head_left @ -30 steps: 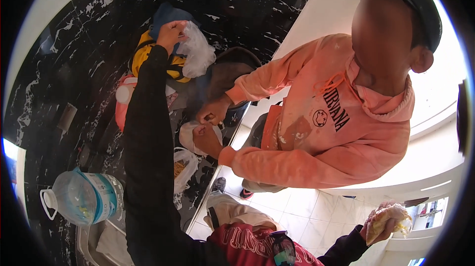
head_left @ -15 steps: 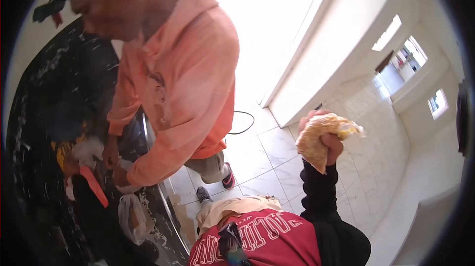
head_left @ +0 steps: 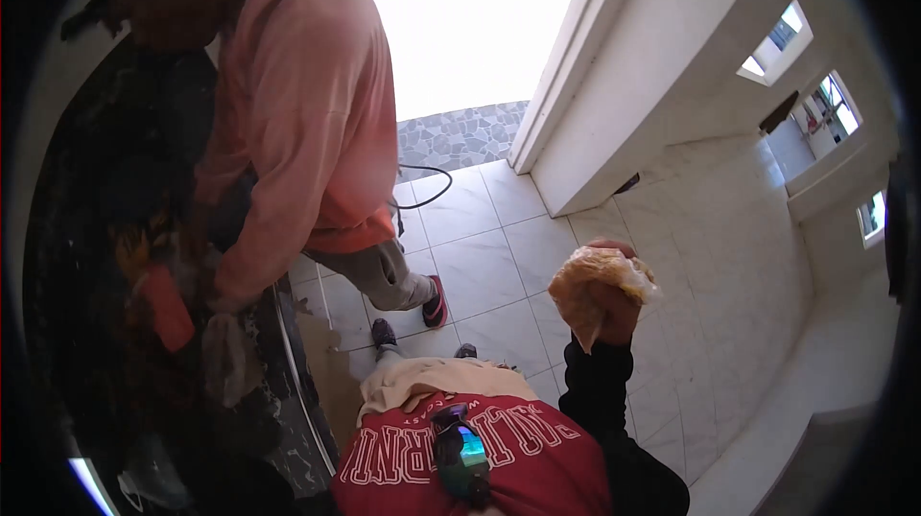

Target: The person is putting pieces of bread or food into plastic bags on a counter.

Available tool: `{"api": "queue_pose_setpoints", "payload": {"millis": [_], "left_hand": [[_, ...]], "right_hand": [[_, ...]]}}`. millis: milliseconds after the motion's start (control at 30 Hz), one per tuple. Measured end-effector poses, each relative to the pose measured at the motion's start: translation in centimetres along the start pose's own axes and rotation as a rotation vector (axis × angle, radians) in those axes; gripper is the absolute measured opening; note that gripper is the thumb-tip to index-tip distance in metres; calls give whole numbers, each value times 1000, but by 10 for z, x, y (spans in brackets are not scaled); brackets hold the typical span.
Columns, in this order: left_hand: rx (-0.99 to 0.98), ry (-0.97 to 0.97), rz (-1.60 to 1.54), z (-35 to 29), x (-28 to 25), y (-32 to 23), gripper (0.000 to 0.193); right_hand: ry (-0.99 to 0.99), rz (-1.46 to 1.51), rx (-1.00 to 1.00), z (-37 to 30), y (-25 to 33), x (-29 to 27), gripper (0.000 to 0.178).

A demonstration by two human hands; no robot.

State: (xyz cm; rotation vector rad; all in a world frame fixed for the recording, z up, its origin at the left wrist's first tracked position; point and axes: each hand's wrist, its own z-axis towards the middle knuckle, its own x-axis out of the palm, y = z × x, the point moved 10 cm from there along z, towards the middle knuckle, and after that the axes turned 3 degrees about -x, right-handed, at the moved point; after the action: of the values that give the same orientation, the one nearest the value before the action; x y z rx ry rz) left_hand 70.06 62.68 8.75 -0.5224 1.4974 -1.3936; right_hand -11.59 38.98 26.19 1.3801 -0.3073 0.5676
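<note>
My right hand (head_left: 614, 300) is raised over the tiled floor, shut on a clear plastic bag with a golden, bread-like lump (head_left: 595, 281) in it. Its black sleeve runs down toward my red shirt. My left arm reaches left into the dark, blurred black marble counter (head_left: 96, 180); the hand itself cannot be made out there. An orange item (head_left: 168, 310) and a pale plastic bag (head_left: 225, 358) show on the counter's edge.
A person in a pink hoodie (head_left: 297, 104) stands close against the counter, arms down at it, feet on the white floor tiles (head_left: 499, 257). A black cable (head_left: 422, 195) lies on the floor. A white wall corner (head_left: 614, 104) rises on the right. Sunglasses (head_left: 460, 449) hang on my shirt.
The view has swung from the counter to the floor and wall. My right hand with the bagged lump has risen from low right to mid-frame. My left hand on the counter bags is lost from sight.
</note>
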Motion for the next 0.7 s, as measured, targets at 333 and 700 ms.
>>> {"api": "queue_pose_setpoints", "payload": {"millis": [333, 700], "left_hand": [[57, 81, 162, -112, -164, 55, 25], [-19, -368, 106, -236, -181, 141, 23]], "right_hand": [[384, 155, 55, 32, -39, 34, 45], [696, 214, 102, 8, -54, 137, 44]]}}
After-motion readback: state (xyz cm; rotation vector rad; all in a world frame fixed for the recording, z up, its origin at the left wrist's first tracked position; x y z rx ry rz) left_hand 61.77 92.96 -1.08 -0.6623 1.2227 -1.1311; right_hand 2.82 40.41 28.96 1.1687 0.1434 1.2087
